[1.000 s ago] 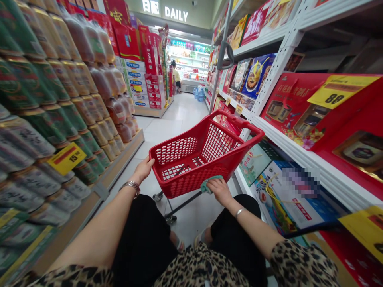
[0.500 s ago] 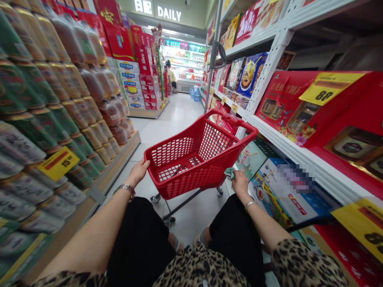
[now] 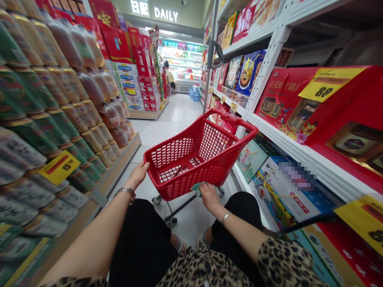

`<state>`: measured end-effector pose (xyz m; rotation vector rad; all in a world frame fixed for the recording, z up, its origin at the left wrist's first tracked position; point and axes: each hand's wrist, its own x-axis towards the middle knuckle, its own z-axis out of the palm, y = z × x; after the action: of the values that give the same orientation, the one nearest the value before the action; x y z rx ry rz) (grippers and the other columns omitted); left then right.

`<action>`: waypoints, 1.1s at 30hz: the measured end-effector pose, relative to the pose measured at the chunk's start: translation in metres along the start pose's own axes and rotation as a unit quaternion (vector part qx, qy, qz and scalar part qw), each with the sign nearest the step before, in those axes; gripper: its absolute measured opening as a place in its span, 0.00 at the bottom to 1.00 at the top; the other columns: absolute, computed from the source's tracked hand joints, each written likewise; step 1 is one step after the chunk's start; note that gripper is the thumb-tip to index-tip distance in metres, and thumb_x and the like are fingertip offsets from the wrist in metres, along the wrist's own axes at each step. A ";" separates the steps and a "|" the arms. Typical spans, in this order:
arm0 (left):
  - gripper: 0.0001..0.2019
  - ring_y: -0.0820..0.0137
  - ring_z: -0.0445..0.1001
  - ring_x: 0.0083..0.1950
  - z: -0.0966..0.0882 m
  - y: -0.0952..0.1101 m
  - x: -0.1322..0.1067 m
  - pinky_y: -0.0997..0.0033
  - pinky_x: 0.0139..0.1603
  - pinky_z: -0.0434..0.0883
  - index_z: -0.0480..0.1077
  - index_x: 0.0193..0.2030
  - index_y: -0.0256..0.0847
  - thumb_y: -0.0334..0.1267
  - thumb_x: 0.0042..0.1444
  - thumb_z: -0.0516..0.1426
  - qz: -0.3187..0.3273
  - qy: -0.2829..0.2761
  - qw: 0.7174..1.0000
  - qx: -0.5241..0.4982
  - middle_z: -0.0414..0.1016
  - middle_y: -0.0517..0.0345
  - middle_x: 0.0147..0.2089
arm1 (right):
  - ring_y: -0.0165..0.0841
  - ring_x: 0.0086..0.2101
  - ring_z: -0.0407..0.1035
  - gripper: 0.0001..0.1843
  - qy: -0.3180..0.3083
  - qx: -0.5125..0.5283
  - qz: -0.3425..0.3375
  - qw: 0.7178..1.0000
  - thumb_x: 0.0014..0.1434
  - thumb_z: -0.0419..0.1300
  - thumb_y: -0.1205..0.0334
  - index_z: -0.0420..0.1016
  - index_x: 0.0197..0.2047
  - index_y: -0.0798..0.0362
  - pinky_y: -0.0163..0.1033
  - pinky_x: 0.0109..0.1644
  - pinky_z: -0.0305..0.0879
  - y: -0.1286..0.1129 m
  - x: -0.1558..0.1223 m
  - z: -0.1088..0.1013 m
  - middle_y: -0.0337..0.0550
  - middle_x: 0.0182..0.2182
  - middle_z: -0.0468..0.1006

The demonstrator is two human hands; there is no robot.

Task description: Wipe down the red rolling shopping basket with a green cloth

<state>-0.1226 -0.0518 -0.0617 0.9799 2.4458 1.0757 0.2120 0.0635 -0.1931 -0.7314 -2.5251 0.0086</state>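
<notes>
A red plastic shopping cart [image 3: 179, 185] stands in front of me, its basket holding nothing that I can see. At its near left end, my left hand [image 3: 139, 173] grips the rim, fingers closed over the edge. My right hand [image 3: 210, 197] is closed on a green cloth [image 3: 196, 189] and presses it against the lower part of the basket's near side. Part of the cloth is hidden under the fingers. Below the basket, the grey metal frame and several wheels [image 3: 171, 220] rest on the floor.
Stacked drink cans [image 3: 50, 119] with a yellow price tag [image 3: 60, 167] line my left. White shelves [image 3: 263, 95] with red gift boxes [image 3: 287, 99] stand close on the right. Down the aisle, a person [image 3: 169, 75] is near blue water bottles [image 3: 196, 93] and a lit cooler.
My right hand has slid left with the green cloth along the cart's near side, from its right part to below the middle. My left hand stays on the rim.
</notes>
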 end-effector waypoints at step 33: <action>0.28 0.50 0.78 0.59 -0.007 -0.007 0.005 0.52 0.65 0.71 0.76 0.60 0.39 0.51 0.60 0.50 -0.004 0.006 1.000 0.011 0.82 0.47 0.55 | 0.41 0.47 0.71 0.21 0.133 -0.075 0.065 0.986 0.61 0.52 0.76 0.81 0.50 0.55 0.46 0.53 0.66 0.118 0.010 -0.092 0.54 0.47 0.82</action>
<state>-0.1332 -0.0554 -0.0615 0.9721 2.4749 1.0572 0.3073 0.1570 -0.1250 -0.8921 -2.2376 -0.2237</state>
